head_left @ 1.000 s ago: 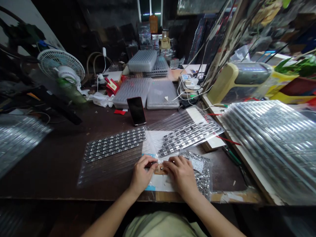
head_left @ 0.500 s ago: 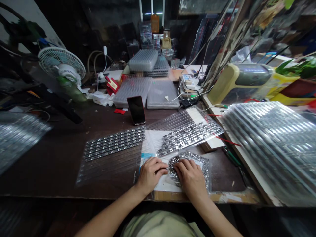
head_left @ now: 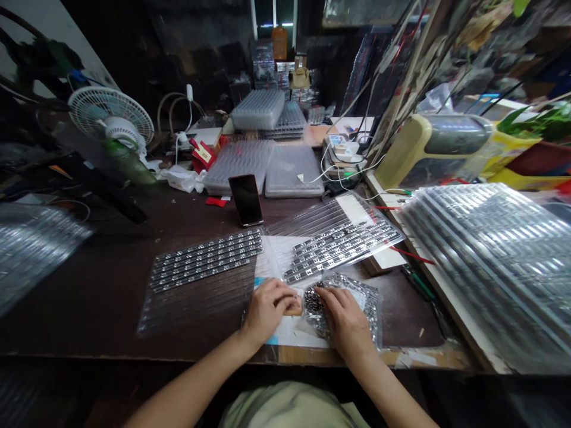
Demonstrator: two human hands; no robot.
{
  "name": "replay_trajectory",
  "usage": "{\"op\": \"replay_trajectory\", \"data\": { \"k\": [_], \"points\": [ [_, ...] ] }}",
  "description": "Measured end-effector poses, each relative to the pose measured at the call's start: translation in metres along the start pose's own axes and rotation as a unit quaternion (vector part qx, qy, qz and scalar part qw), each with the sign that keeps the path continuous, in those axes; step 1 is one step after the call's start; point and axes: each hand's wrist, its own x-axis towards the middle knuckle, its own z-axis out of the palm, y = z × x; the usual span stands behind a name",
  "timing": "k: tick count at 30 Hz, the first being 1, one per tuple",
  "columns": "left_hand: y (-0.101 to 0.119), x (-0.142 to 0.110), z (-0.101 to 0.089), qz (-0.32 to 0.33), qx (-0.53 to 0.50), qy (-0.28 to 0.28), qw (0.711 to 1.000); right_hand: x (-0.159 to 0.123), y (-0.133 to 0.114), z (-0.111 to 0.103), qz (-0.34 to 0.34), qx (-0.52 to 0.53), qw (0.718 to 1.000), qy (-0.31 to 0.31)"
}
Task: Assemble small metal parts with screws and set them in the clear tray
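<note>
My left hand (head_left: 268, 308) is closed in a pinch over a small tan block (head_left: 293, 308) lying on white paper (head_left: 307, 337). Whatever is between its fingertips is too small to name. My right hand (head_left: 347, 315) rests on a clear bag (head_left: 373, 297) of small shiny metal parts (head_left: 314, 300), its fingers bent together at the loose pieces; what they grip is hidden. Beyond the hands lies a clear ribbed tray (head_left: 330, 257) with rows of dark and silver pieces. Another such tray (head_left: 207, 255), partly filled with rows, lies to the left.
A phone (head_left: 246, 200) stands upright behind the trays. Stacks of filled clear trays (head_left: 495, 249) rise at the right, more (head_left: 35, 244) at the far left. Green-handled pliers (head_left: 419, 283) lie right of the bag. A fan (head_left: 111, 116) stands back left.
My left hand has shifted slightly left and up, showing the tan block beneath its fingers. My right hand's fingers have moved a little among the metal parts.
</note>
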Motion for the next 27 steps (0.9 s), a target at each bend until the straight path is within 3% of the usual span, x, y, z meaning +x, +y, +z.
{"op": "replay_trajectory", "data": {
  "k": [5,8,11,14,20,24,27],
  "points": [
    [-0.032,0.039,-0.039,-0.034,0.178,0.109,0.977,0.006,-0.013,0.006,0.014,0.017,0.999,-0.045],
    [-0.049,0.047,-0.053,-0.042,0.239,0.119,0.963,0.011,-0.024,0.016,0.021,0.032,0.997,-0.067],
    [-0.053,0.041,-0.058,-0.030,0.265,0.124,0.956,0.014,-0.031,0.026,0.019,0.037,0.997,-0.060],
    [-0.041,0.036,-0.054,-0.009,0.269,0.127,0.955,0.015,-0.032,0.030,0.014,0.031,0.998,-0.051],
    [-0.007,0.045,-0.020,0.046,0.196,-0.007,0.980,0.014,-0.032,0.031,0.013,0.010,0.998,-0.056],
    [0.000,0.047,-0.008,0.031,0.179,-0.011,0.983,0.016,-0.035,0.030,0.013,0.005,0.998,-0.069],
    [-0.004,0.040,-0.018,0.006,0.131,-0.002,0.991,0.015,-0.030,0.023,0.008,-0.023,0.997,-0.070]
  ]
}}
